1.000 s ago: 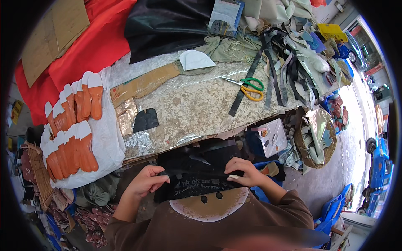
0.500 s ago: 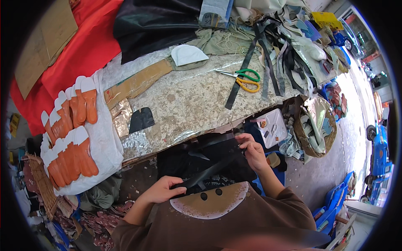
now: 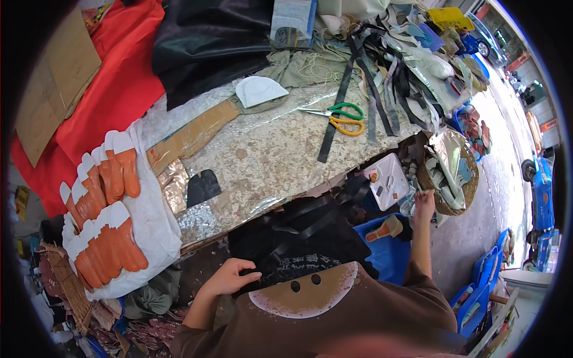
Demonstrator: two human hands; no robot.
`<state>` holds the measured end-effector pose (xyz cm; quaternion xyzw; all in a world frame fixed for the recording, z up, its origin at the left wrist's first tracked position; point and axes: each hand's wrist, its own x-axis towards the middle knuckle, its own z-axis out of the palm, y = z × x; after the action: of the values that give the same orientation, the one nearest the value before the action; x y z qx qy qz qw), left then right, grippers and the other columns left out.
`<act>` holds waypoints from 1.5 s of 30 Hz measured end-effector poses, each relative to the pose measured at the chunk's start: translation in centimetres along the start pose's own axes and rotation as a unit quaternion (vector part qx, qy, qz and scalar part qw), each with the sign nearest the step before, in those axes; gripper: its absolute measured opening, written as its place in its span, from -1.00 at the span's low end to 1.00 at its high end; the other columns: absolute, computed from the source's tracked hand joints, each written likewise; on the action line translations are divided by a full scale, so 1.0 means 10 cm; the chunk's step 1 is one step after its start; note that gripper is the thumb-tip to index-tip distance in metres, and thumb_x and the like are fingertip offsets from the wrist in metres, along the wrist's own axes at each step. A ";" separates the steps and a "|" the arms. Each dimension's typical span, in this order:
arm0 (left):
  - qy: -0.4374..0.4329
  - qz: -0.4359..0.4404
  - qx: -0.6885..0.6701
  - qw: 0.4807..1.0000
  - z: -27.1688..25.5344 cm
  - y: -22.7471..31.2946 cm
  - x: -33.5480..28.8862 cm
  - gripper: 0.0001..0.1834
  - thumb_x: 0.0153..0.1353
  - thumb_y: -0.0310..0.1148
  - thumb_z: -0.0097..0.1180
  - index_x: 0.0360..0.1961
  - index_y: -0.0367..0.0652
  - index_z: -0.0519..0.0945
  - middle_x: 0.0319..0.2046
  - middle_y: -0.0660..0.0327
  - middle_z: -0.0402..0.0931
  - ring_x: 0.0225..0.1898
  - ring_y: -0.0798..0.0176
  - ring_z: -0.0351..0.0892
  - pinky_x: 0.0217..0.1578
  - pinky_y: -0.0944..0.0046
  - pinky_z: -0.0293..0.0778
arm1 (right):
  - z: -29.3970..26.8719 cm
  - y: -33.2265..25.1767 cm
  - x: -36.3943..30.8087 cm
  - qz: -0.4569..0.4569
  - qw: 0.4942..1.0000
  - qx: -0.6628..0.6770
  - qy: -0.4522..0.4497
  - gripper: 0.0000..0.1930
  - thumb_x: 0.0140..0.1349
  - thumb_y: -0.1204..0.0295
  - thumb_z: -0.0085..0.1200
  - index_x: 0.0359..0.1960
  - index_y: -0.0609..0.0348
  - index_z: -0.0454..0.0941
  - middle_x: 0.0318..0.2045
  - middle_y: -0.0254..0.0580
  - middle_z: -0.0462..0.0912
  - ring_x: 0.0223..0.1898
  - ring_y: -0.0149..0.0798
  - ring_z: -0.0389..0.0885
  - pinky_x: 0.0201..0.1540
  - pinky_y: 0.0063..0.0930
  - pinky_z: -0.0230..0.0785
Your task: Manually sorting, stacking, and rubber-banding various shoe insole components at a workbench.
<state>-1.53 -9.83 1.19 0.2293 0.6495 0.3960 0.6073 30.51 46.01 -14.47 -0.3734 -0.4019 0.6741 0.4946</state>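
Observation:
My left hand [image 3: 230, 278] hovers at the left edge of the black cloth [image 3: 253, 238] over my lap, thumb and forefinger apart with nothing seen between them. A dark strip [image 3: 319, 223] lies across that cloth, away from both hands. Out to the right, my right hand [image 3: 424, 204] is closed beside the brown sack [image 3: 469, 196] of scraps; whatever its fingers hold, if anything, cannot be made out. Scissors [image 3: 332, 113] with green and yellow handles rest on the worn worktable [image 3: 256, 155], across a black strip [image 3: 329, 143].
Orange, white-tipped sole-shaped pieces [image 3: 110, 238] are stacked on white cloth at the left. A white tray [image 3: 391, 173] of small items sits by the table edge, above a blue bin [image 3: 382, 262] with a sandal [image 3: 388, 227]. Dark strips [image 3: 373, 83] hang together at the back right.
My right hand has let go of the dark strip and swung right to the sack. The strip has left my left hand too and lies over the black cloth. The view has tilted slightly.

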 end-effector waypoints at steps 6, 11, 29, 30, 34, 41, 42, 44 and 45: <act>0.021 0.056 0.027 0.998 0.09 0.12 0.13 -0.77 0.27 -0.31 0.20 -0.24 -0.31 0.64 -0.49 0.32 0.58 -0.43 0.55 0.40 -0.42 0.41 0.36 | -1.13 0.35 0.03 -0.214 0.522 -0.825 -0.034 -0.42 0.09 0.12 0.27 0.10 0.17 0.52 0.05 0.10 0.55 -0.07 0.04 0.63 0.02 -0.20 0.42; 0.051 0.110 -0.051 0.991 0.13 0.23 0.26 -0.79 0.29 -0.41 0.15 -0.14 -0.34 0.62 -0.35 0.28 0.62 -0.29 0.52 0.45 -0.21 0.41 0.42 | 1.29 -0.29 -0.50 -0.277 0.773 -0.529 -0.217 -0.82 0.09 0.60 0.16 -0.23 0.28 0.61 -0.24 -0.06 0.60 -0.17 -0.07 0.60 -0.06 -0.33 0.41; 0.155 0.084 0.227 0.958 -0.27 -0.15 -0.08 -0.57 0.14 -0.15 0.28 -0.54 -0.32 0.45 -0.67 -0.07 0.29 -0.66 0.00 0.29 -0.58 0.15 0.22 | 2.18 -0.93 -1.13 -0.243 0.775 -0.484 -0.324 -0.89 -0.02 0.55 0.26 -0.50 0.20 0.54 -0.65 -0.28 0.48 -0.57 -0.40 0.42 -0.47 -0.50 0.22; 0.156 0.078 0.200 0.964 -0.30 -0.25 -0.13 -0.57 0.13 -0.14 0.30 -0.53 -0.32 0.47 -0.67 -0.07 0.28 -0.67 0.03 0.32 -0.59 0.15 0.22 | 2.14 -1.03 -1.11 -0.227 0.752 -0.517 -0.339 -0.88 -0.02 0.54 0.27 -0.49 0.20 0.54 -0.67 -0.30 0.44 -0.60 -0.42 0.34 -0.51 -0.51 0.15; 0.177 0.036 0.246 0.952 -0.38 -0.63 -0.46 -0.60 0.11 -0.13 0.32 -0.52 -0.30 0.55 -0.72 0.02 0.34 -0.65 0.15 0.42 -0.57 0.19 0.29 | 1.79 -0.98 -1.06 -0.088 0.652 -0.633 -0.409 -0.80 -0.07 0.43 0.32 -0.42 0.21 0.58 -0.62 -0.24 0.49 -0.57 -0.31 0.43 -0.46 -0.45 0.25; 0.315 0.161 0.405 0.843 -0.22 -0.75 -0.52 -0.54 0.04 -0.15 0.37 -0.13 -0.24 0.61 -0.19 0.02 0.62 -0.16 0.03 0.61 -0.16 0.19 0.48 | 2.44 -0.55 -1.11 -0.239 0.552 -0.525 -0.602 -0.58 -0.03 0.29 0.37 -0.11 0.11 0.60 -0.21 -0.11 0.61 -0.09 -0.13 0.56 0.00 -0.29 0.39; 0.270 0.150 0.313 0.898 -0.26 -0.56 -0.48 -0.51 0.06 -0.16 0.36 -0.04 -0.22 0.58 -0.08 0.01 0.57 -0.06 0.00 0.57 -0.08 0.17 0.45 | 2.73 -0.48 -1.05 -0.224 0.586 -0.506 -0.592 -0.59 -0.01 0.30 0.35 -0.09 0.10 0.60 -0.18 -0.09 0.61 -0.06 -0.10 0.54 0.03 -0.24 0.36; 0.226 0.192 0.243 0.924 -0.36 -0.10 -0.34 -0.50 0.09 -0.19 0.33 0.02 -0.20 0.55 0.01 0.02 0.53 0.02 -0.04 0.53 0.00 0.12 0.44 | 3.51 -0.36 -0.92 -0.305 0.554 -0.487 -0.603 -0.71 0.08 0.40 0.27 -0.15 0.14 0.60 -0.22 -0.10 0.62 -0.11 -0.03 0.57 -0.04 -0.24 0.40; 0.228 0.244 0.267 0.904 -0.40 0.15 -0.27 -0.54 0.10 -0.21 0.31 -0.01 -0.20 0.57 0.00 0.02 0.54 0.00 -0.05 0.55 -0.02 0.11 0.45 | 3.82 -0.17 -0.81 -0.360 0.544 -0.473 -0.592 -0.78 0.11 0.41 0.23 -0.19 0.14 0.59 -0.25 -0.12 0.63 -0.16 -0.04 0.59 -0.07 -0.26 0.41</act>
<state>-5.31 -11.98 3.83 0.4375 0.7753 0.3854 0.2427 -1.39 31.91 3.16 0.1067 -0.9649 0.2196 0.0965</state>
